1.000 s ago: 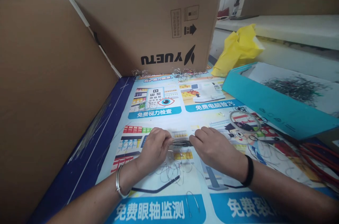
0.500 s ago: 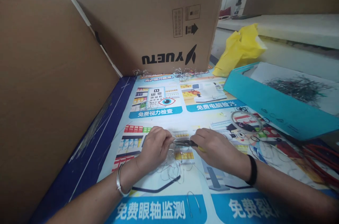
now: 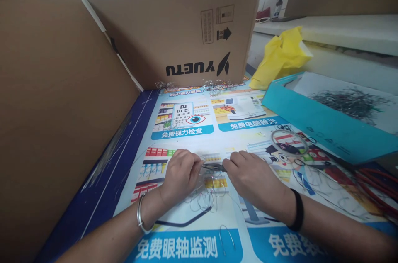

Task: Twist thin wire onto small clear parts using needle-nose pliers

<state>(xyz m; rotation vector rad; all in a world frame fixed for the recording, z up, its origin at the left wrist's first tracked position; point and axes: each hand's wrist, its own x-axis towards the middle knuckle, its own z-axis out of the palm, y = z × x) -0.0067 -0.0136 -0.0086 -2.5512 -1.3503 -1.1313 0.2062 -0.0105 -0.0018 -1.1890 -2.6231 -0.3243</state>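
My left hand (image 3: 183, 171) is closed in a pinch on a thin wire, whose held end is mostly hidden by the fingertips. My right hand (image 3: 253, 176) is wrapped round a pair of pliers (image 3: 214, 166), with the dark jaws pointing left and reaching my left fingertips. The plier handles are covered by the palm. Below and between both hands, a loose tangle of thin wire loops (image 3: 203, 196) lies on the printed sheet (image 3: 192, 217). One bent piece of wire (image 3: 226, 238) rests apart, nearer to me.
Cardboard panels (image 3: 174, 22) stand at the left and back, with small wire bunches (image 3: 214, 86) along the foot. At right, a blue box (image 3: 317, 126) holds a heap of wire pieces (image 3: 351, 103). Behind it sits a yellow bag (image 3: 280, 59); red cables (image 3: 376, 184) lie at the right edge.
My right hand has turned slightly, hiding the yellow part of the plier handle that showed before. The plier jaws have rolled a little. My left hand stays nearly in place.
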